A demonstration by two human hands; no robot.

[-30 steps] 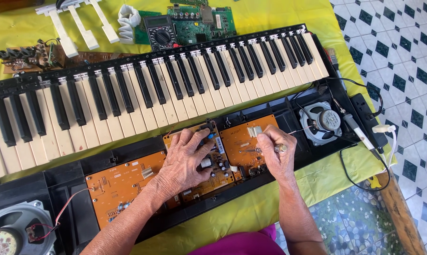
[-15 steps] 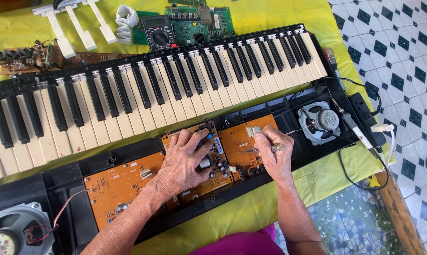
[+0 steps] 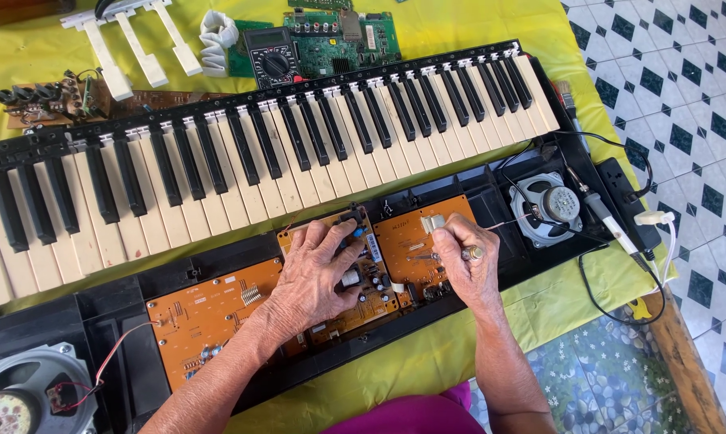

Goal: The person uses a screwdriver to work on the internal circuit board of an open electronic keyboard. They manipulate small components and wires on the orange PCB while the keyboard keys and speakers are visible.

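- Nearest the body, the left hand lies flat and open on the orange circuit board, pinning it steady in the black keyboard case.
- Beside it, the right hand pinches a thin metal tool over the board.
- Farther off, the keys stay clear.

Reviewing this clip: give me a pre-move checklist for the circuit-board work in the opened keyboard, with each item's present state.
1. Left hand bracing the middle orange board: ok, it lies flat on it.
2. Right hand gripping a tool: ok, a small metal-tipped tool is pinched in the fingers; its kind cannot be told.
3. Tool tip on a contact of the right orange board: cannot tell, the hand hides it.
4. Soldering iron away from both hands: ok, it lies right of the speaker.
5. Iron hot or powered: cannot tell.
6. Key bed off the boards: ok, it lies above them.
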